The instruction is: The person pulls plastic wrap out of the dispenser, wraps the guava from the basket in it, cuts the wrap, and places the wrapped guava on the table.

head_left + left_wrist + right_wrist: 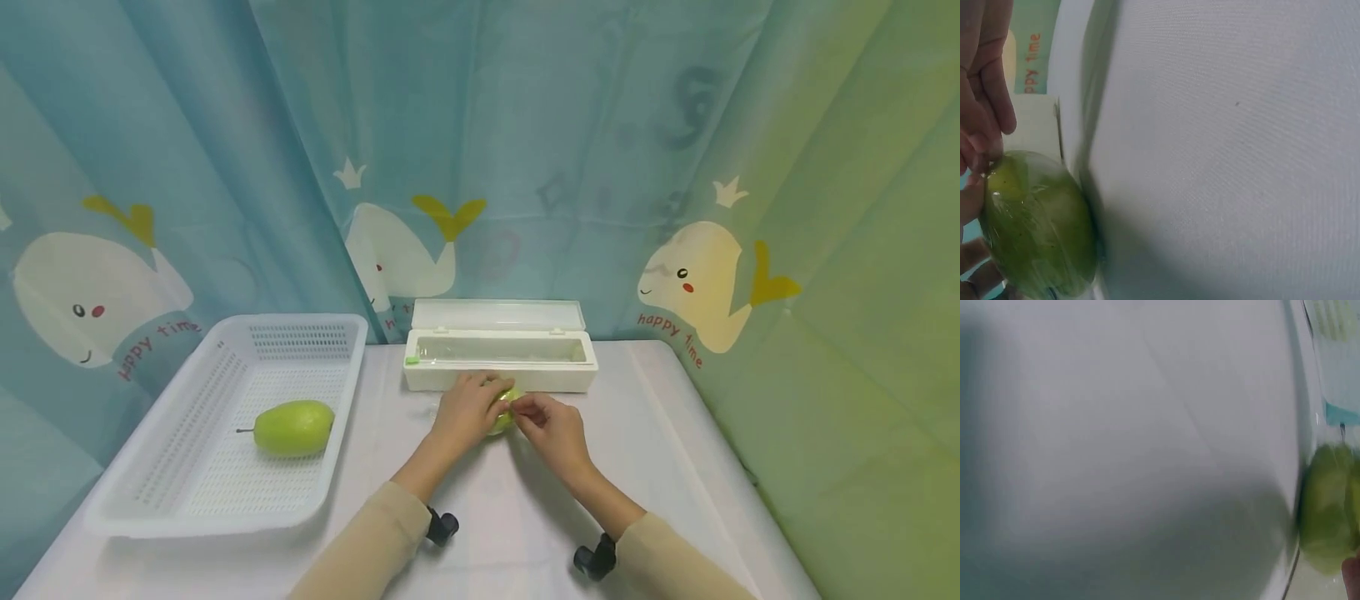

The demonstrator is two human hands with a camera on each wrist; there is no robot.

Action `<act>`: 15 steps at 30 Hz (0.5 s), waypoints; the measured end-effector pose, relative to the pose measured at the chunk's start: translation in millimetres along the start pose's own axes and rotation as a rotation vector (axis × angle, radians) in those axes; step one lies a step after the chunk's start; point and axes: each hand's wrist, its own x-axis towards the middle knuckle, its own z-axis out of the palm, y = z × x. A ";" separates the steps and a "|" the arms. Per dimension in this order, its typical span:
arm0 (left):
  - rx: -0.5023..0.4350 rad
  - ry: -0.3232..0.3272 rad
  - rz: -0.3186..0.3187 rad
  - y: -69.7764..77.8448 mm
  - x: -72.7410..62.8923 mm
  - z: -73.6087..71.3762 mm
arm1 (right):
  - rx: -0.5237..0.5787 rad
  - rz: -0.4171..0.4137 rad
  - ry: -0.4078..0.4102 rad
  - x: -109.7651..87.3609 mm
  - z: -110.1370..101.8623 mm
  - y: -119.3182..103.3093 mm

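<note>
A green pear [504, 417] lies on the table in front of the white box, wrapped in clear cling film [1041, 212] that shines in the left wrist view. Over its left and upper side my left hand [467, 410] holds the pear, fingers bent across the top. At the pear's right end my right hand [557, 432] has thumb and fingertips together, pinching the film there. Only a fingertip [1352, 575] and part of the pear show at the right edge of the right wrist view.
Behind the hands stands a long white cling film box [501, 381] with its lid [498, 314] raised and a green slider [412, 361]. A white plastic basket [341, 450] at the left holds another green pear [294, 428]. A whale-print curtain [555, 167] hangs behind the table.
</note>
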 end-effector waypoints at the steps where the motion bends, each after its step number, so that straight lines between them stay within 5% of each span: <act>1: -0.002 0.006 -0.005 0.0 -0.2 0.3 | 0.002 0.009 0.000 -2.8 1.2 -1.2; 7: -0.002 0.011 -0.067 0.5 -2.3 1.7 | 0.065 0.005 -0.103 -26.8 8.2 -11.7; 15: -0.081 0.030 -0.133 -0.1 -2.9 0.7 | -0.086 -0.025 -0.404 -44.3 17.7 -20.7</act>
